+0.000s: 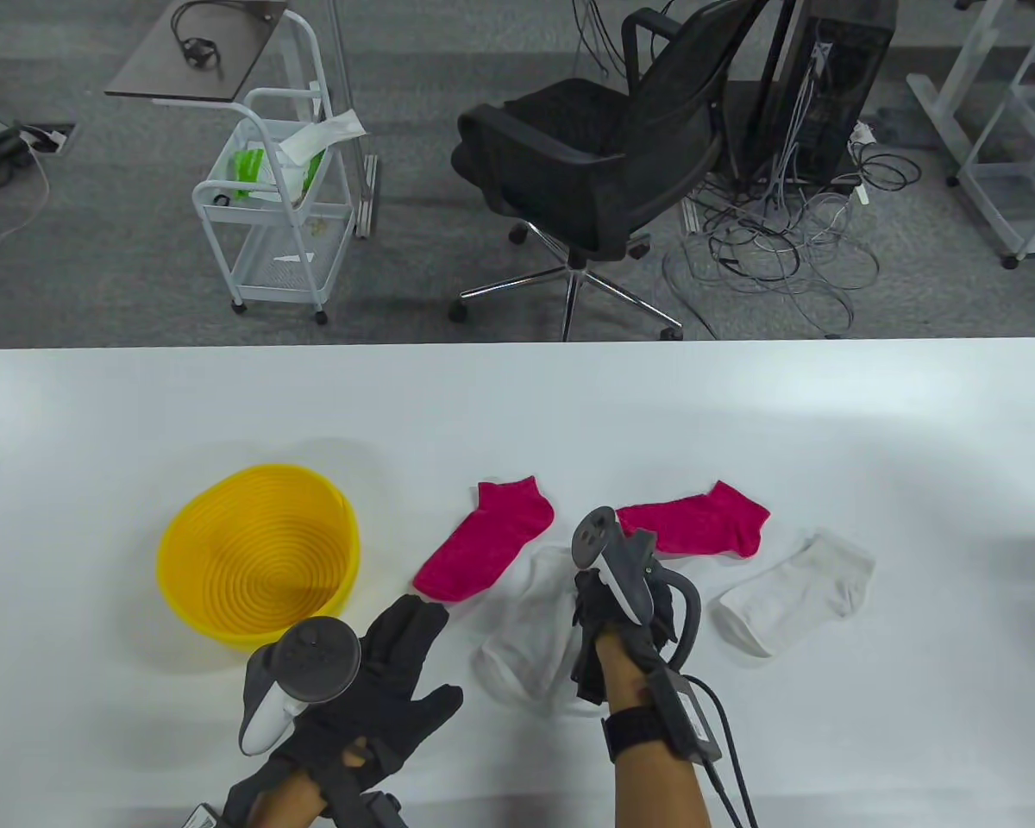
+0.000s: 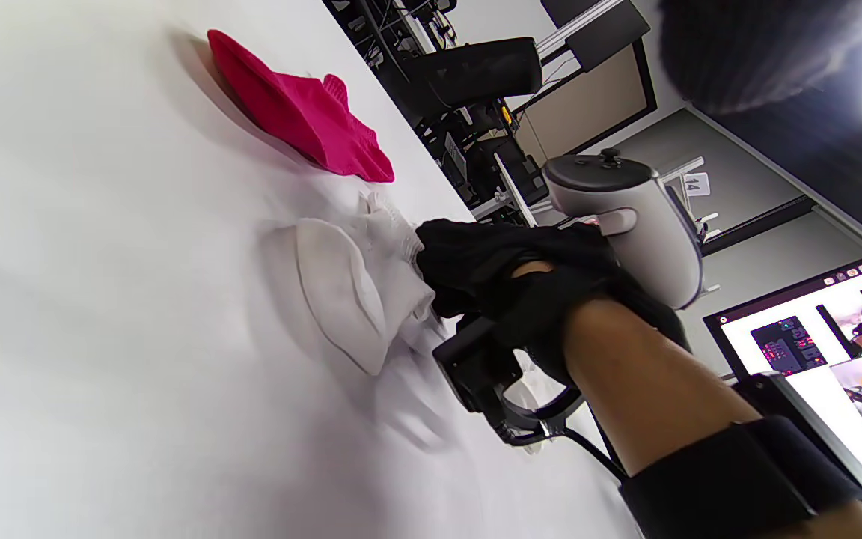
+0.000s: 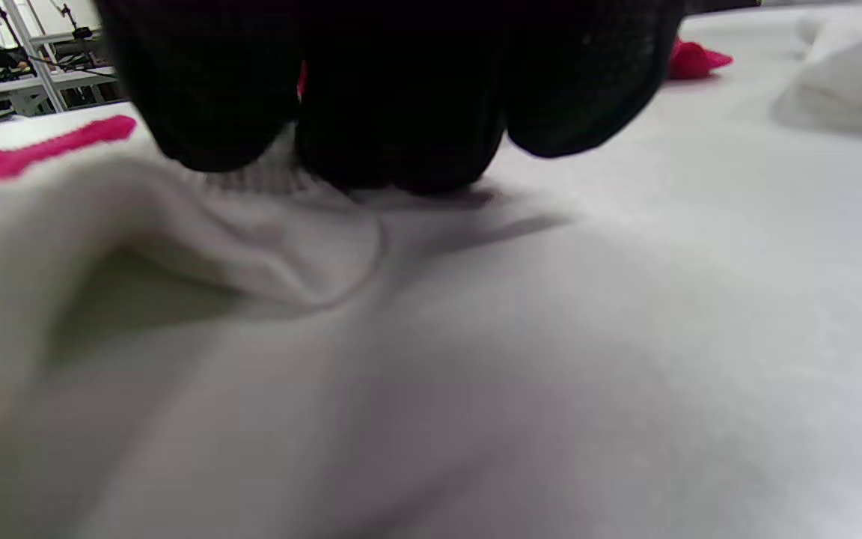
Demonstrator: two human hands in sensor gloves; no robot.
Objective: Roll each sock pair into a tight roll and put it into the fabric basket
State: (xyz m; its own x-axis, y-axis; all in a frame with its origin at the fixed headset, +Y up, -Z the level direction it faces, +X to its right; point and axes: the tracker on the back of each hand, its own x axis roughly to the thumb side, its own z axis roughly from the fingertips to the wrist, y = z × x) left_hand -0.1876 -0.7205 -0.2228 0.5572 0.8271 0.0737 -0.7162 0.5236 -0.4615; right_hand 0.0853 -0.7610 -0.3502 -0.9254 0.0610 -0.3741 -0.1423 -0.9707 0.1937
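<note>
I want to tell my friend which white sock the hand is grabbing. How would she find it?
Start at the yellow basket on the left of the white table and look to its right. Past the pink sock lies a white sock, rumpled, with the right hand on its edge. The other white sock lies flat, further right, with no hand on it.

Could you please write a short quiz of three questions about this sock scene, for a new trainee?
1. True or false: the yellow basket already holds a sock roll.
2. How many pink socks lie on the table?
3. The right hand holds: A) a pink sock, B) the nearer white sock, C) the basket.

Key
1. False: it is empty.
2. Two: one left, one right.
3. B; the left hand holds nothing.
</note>
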